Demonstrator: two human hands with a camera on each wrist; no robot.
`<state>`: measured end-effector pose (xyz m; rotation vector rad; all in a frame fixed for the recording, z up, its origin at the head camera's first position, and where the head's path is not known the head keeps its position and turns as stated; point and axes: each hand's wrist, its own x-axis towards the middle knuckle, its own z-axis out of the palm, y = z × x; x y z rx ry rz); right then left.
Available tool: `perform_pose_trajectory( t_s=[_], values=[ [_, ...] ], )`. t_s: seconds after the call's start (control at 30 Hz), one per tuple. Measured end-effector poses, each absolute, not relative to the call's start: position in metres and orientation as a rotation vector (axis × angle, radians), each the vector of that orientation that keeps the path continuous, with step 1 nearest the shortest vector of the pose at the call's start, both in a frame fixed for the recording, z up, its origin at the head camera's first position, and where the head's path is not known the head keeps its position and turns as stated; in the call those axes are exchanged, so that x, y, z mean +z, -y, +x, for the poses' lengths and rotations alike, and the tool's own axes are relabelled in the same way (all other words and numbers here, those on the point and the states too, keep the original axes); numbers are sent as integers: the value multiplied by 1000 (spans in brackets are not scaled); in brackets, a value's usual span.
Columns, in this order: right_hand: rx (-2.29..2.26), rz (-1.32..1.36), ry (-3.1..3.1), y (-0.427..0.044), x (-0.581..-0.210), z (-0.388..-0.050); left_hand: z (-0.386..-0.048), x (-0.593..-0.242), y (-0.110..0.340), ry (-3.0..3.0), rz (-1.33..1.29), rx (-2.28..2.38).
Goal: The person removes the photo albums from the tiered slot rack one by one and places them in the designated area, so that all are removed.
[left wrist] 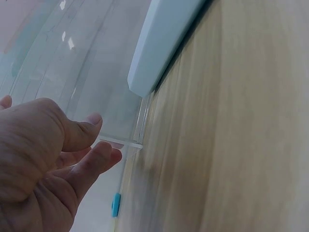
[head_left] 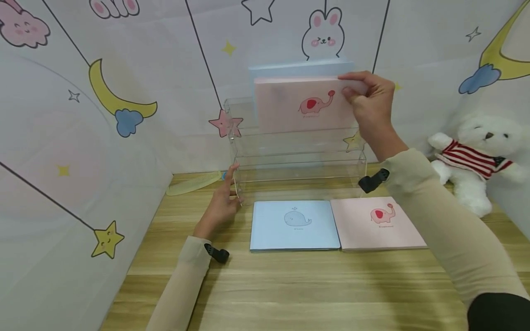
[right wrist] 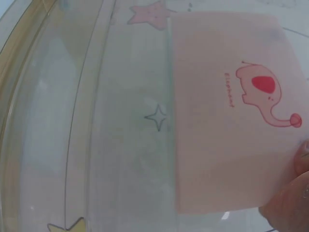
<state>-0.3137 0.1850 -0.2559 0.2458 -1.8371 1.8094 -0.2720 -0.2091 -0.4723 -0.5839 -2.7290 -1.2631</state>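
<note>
My right hand (head_left: 374,103) pinches the right edge of a pink notebook (head_left: 281,105) with an elephant drawing, thumb in front. The notebook stands upright at the top of a clear tiered acrylic rack (head_left: 300,186). Behind it shows the upper edge of a light blue sheet or notebook (head_left: 298,69). At the rack's lower left side, my left hand (head_left: 219,207) holds the side panel, thumb and fingers (left wrist: 101,154) around its edge. Flat in front of the rack lie a blue whale notebook (head_left: 269,225) and another pink elephant notebook (head_left: 352,225), side by side.
A yellow comb (head_left: 194,184) lies left of the rack, against the wall. To the right sits a white teddy bear (head_left: 472,193) in a striped shirt. Printed fabric (head_left: 165,37) surrounds the wooden table (head_left: 281,294) at the back and sides.
</note>
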Motion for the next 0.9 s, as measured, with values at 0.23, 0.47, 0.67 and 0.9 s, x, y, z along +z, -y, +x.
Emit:
perform_pose_trajectory(
  t_s=[0.23,0.47,0.67,0.9],
  values=[
    [1824,270,1836,-187,-253,-299,-271,-472,209,2728,-555,-1268],
    [1873,289,1784,-188,-262,-280,-271,-472,209,2748,-531,-1268],
    [1877,216,1782,-188,-268,-266,-271,-470,209,2751,-530,-1271],
    [1945,129,1808,-188,-276,-249,-270,-471,208,2752,-536,-1271]
  ],
)
